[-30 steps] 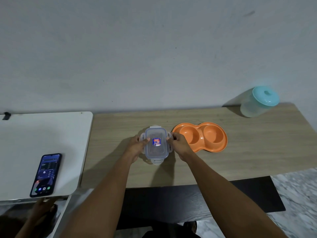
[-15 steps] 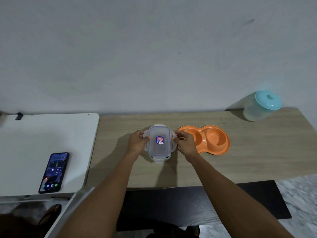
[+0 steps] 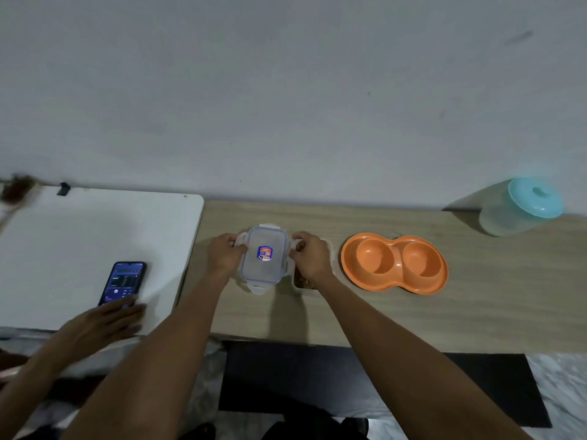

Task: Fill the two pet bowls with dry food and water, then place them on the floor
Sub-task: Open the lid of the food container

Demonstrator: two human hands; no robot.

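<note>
A clear lid (image 3: pixel 264 258) with a blue rim and a sticker hangs just above the wooden table (image 3: pixel 476 300). My left hand (image 3: pixel 224 257) pinches its left clip and my right hand (image 3: pixel 309 257) grips its right clip. Beneath my right hand stands the open food container (image 3: pixel 303 283), mostly hidden, with brown dry food showing inside. To its right lies the orange double pet bowl (image 3: pixel 394 263), both wells empty. At the table's far right corner stands a translucent water jug with a teal lid (image 3: pixel 521 206).
A white table (image 3: pixel 79 236) adjoins on the left with a lit phone (image 3: pixel 124 281) on it. Another person's hand (image 3: pixel 101 322) rests on the phone's near end. A black mat (image 3: pixel 349 382) lies on the marble floor below the table edge.
The lid has come off the container and shifted left, which uncovers the dry food. Another person's hand has reached onto the phone. The camera has moved closer.
</note>
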